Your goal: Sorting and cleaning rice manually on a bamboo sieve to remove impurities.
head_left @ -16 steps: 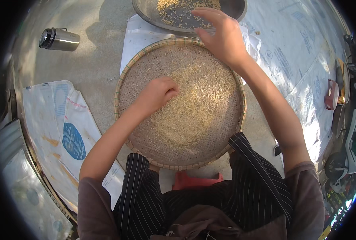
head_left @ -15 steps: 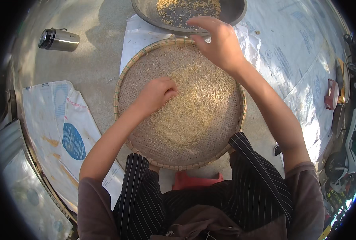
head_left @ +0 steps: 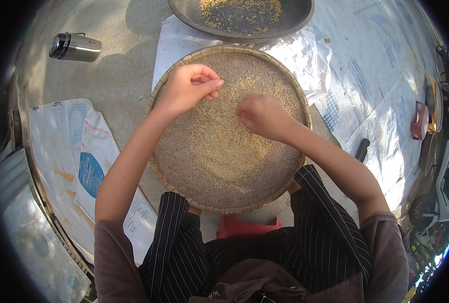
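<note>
A round woven bamboo winnowing tray (head_left: 176,174) rests across my knees, with pale yellow grain (head_left: 229,146) spread over its middle and right. Above the tray's upper left part is my left hand (head_left: 191,88), its thumb and fingertips pinched together; whatever is between them is too small to make out. My right hand (head_left: 265,117) is low over the grain right of the middle, fingers curled in and pointing left. Its fingertips are partly hidden, and I cannot tell what they hold.
Beyond the tray, a dark basin (head_left: 224,31) holds golden unhusked grain. A steel flask (head_left: 78,47) lies at far left on the concrete. White sacks (head_left: 58,136) are spread at left, and pale sheeting (head_left: 355,65) covers the right. A red stool (head_left: 244,227) is under me.
My right hand has come from near the basin's rim, where its fingers were apart, back over the grain and curled. My left hand has risen off the grain toward the tray's far left.
</note>
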A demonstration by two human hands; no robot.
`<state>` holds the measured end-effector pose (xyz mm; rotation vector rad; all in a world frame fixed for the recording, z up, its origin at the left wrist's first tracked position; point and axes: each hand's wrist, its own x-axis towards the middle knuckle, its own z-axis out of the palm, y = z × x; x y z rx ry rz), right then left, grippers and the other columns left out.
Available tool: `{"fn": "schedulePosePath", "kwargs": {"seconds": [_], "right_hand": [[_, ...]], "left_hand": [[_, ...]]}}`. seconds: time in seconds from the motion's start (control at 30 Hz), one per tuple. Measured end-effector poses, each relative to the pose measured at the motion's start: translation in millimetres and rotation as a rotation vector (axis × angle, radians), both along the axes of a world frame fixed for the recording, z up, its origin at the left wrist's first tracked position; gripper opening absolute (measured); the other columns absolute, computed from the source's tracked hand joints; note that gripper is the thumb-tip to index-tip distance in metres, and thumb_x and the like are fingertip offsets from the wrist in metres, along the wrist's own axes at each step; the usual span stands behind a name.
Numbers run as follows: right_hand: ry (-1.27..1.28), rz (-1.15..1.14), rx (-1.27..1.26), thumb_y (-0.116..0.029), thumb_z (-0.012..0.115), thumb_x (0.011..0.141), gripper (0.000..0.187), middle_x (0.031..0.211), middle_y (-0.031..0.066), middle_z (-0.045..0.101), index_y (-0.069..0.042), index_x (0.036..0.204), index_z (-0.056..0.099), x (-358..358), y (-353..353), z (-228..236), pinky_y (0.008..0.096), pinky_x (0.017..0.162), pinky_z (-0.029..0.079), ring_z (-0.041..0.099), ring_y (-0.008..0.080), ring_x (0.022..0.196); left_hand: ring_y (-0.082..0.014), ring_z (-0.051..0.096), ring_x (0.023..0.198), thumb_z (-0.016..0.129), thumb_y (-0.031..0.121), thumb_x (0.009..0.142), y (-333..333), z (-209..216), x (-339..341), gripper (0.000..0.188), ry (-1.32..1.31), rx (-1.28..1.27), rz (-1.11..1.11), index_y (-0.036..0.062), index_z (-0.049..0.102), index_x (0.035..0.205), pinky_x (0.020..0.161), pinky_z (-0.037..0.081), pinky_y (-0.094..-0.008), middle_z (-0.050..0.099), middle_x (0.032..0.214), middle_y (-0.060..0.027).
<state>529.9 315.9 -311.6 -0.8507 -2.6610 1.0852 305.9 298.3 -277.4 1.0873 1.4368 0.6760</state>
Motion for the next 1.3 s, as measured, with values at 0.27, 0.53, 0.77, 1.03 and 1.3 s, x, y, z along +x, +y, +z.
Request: {"fn": "schedulePosePath", "kwargs": {"seconds": [0.27,0.53,0.77,1.03,1.3], "right_hand": [[0.085,-0.094,-0.037,-0.008,0.064,0.078,0.005,0.084,0.0087,0.062,-0.005,0.081,0.065,22,-16,-14,0.0401,0.071,0.052,0.063,0.0285,0.081],[-0.006,0.127,-0.126,-0.014,0.074,0.074,0.015,0.084,0.0052,0.062,-0.011,0.088,0.07,51,-27,-11,0.0366,0.069,0.052,0.064,0.0248,0.078],[-0.08,0.106,-0.2,-0.018,0.074,0.073,0.009,0.083,0.0029,0.063,-0.013,0.08,0.072,50,-29,-19,0.0365,0.071,0.052,0.064,0.0238,0.08],[0.038,0.033,-0.212,-0.007,0.074,0.072,0.009,0.078,0.0076,0.066,-0.006,0.081,0.072,53,-26,-21,0.0352,0.067,0.051,0.064,0.0247,0.073],[0.153,-0.484,-0.319,-0.012,0.072,0.081,0.014,0.077,0.0073,0.071,-0.001,0.09,0.072,28,39,45,0.0264,0.064,0.053,0.067,0.0117,0.07]], "left_hand": [[-0.0223,0.058,0.111,0.064,0.012,0.089,23,-13,14,0.034,0.376,0.544,0.005,0.0053,0.058,0.122,0.087,0.051,-0.0336,0.059,0.123,-0.0084],[-0.0259,0.06,0.099,0.064,0.01,0.086,-56,-30,34,0.02,0.602,0.568,-0.335,0.0049,0.064,0.106,0.084,0.05,-0.0351,0.061,0.103,-0.0089],[-0.0258,0.061,0.088,0.065,0.011,0.084,-73,-25,53,0.017,0.505,0.476,-0.339,0.0049,0.066,0.1,0.076,0.051,-0.0361,0.061,0.093,-0.0092],[-0.0257,0.062,0.084,0.069,0.015,0.079,-109,-36,82,0.014,0.52,0.418,-0.548,0.0076,0.067,0.09,0.073,0.051,-0.0369,0.063,0.086,-0.007],[-0.027,0.063,0.081,0.069,0.018,0.078,-127,-51,90,0.015,0.388,0.423,-0.585,0.0083,0.068,0.089,0.071,0.051,-0.0382,0.064,0.083,-0.0068]]}}
